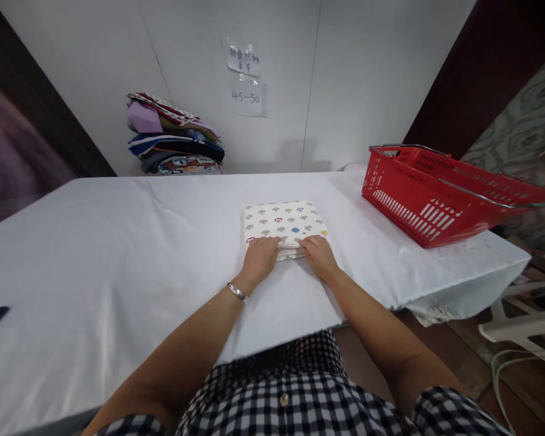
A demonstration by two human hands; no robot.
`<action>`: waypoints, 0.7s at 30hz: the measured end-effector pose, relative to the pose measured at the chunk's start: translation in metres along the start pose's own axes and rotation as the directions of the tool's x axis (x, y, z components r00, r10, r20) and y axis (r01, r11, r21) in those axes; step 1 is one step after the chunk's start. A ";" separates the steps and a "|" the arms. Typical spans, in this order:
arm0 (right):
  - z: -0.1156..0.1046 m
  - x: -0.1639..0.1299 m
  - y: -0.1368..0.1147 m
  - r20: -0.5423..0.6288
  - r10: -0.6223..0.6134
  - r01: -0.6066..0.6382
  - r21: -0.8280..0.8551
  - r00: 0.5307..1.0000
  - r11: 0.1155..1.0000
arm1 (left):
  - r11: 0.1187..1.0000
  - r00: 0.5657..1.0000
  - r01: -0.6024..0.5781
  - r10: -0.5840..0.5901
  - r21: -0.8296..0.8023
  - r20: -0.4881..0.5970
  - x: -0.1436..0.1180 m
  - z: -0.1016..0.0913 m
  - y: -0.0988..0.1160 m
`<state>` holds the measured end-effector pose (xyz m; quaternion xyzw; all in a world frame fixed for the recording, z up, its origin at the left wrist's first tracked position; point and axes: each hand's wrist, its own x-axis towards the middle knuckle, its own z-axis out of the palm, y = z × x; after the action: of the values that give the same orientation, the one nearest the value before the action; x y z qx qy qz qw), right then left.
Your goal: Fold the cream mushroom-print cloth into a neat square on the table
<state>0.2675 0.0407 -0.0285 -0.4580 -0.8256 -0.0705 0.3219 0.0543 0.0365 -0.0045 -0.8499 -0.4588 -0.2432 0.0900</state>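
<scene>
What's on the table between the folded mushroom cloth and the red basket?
Nothing. In the head view, only bare white tablecloth lies between the folded cloth and the red basket. Both hands rest on the cloth's near edge.

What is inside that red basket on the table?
Nothing shows inside the red basket: through the slotted near wall only light comes, and the far inner wall looks bare. Its floor is hidden by the near wall, so flat items could lie there unseen.

One camera only, worn on the person's head, close above the near edge of the white table, facing forward and down across it toward the wall beyond.
</scene>
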 end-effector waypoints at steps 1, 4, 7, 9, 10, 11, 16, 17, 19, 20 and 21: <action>0.000 0.000 0.000 0.002 0.001 -0.001 -0.003 1.000 1.000 | 1.000 1.000 -0.018 0.018 -0.005 -0.012 -0.001 0.001 0.000; 0.000 0.000 0.000 0.004 0.002 -0.002 -0.010 1.000 1.000 | 0.994 0.993 -0.105 0.104 -0.009 -0.051 -0.005 0.005 0.002; 0.000 0.000 0.000 0.006 -0.007 0.007 -0.008 1.000 1.000 | 0.993 0.991 -0.116 0.117 0.007 -0.058 -0.006 0.005 0.004; 0.000 0.000 0.000 0.003 -0.011 0.011 -0.004 1.000 1.000 | 0.996 0.995 -0.089 0.089 0.006 -0.046 -0.006 0.004 0.005; 0.000 0.000 0.000 0.002 -0.011 0.011 -0.002 1.000 1.000 | 0.997 0.997 -0.076 0.076 0.007 -0.034 -0.006 0.003 0.005; 0.000 0.000 0.001 0.000 -0.008 0.008 0.000 1.000 1.000 | 0.998 0.998 -0.064 0.064 0.011 -0.021 -0.006 0.003 0.006; 0.002 0.000 0.002 -0.004 -0.013 0.013 0.000 1.000 1.000 | 0.999 1.000 -0.021 0.020 0.049 0.015 -0.004 0.005 0.006; 0.002 0.000 0.002 -0.007 -0.018 0.018 -0.001 1.000 1.000 | 0.998 1.000 -0.022 0.022 0.052 0.014 -0.004 0.006 0.006; 0.002 0.000 0.002 -0.013 -0.022 0.022 -0.004 1.000 1.000 | 0.997 0.999 -0.041 0.040 0.062 0.011 -0.003 0.009 0.006; 0.002 0.000 0.002 -0.015 -0.021 0.021 -0.005 1.000 1.000 | 0.996 0.999 -0.052 0.052 0.066 0.006 -0.003 0.010 0.006; 0.003 0.000 0.002 -0.017 -0.019 0.019 -0.005 1.000 1.000 | 0.996 0.998 -0.063 0.063 0.069 -0.004 -0.003 0.011 0.006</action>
<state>0.2675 0.0429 -0.0306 -0.4503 -0.8271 -0.0794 0.3269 0.0613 0.0351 -0.0150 -0.8595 -0.4396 -0.2270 0.1284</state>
